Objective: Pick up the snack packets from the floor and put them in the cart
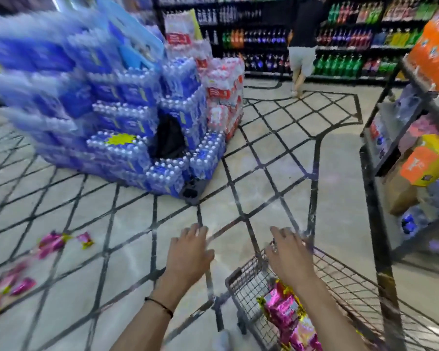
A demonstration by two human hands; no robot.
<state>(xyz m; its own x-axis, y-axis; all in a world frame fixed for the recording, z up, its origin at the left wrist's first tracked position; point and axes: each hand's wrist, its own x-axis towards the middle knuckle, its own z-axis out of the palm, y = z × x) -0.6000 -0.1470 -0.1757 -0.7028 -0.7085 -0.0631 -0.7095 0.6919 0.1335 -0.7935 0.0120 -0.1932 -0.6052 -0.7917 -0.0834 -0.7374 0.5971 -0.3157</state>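
Observation:
Pink and gold snack packets (52, 243) lie scattered on the tiled floor at the left, with more packets (13, 285) blurred nearer the left edge. A grey wire cart (345, 282) stands at the lower right and holds several pink packets (285, 312). My left hand (189, 252) hovers over the floor left of the cart, fingers apart and holding nothing. My right hand (289, 254) is spread above the cart's front rim, also holding nothing.
A tall stack of blue bottled-water packs (137, 127) stands ahead on the left, with red-labelled packs (223, 92) behind it. A black metal rack (380, 188) with orange boxes stands at the right. A person (302, 49) stands by the drink shelves at the back.

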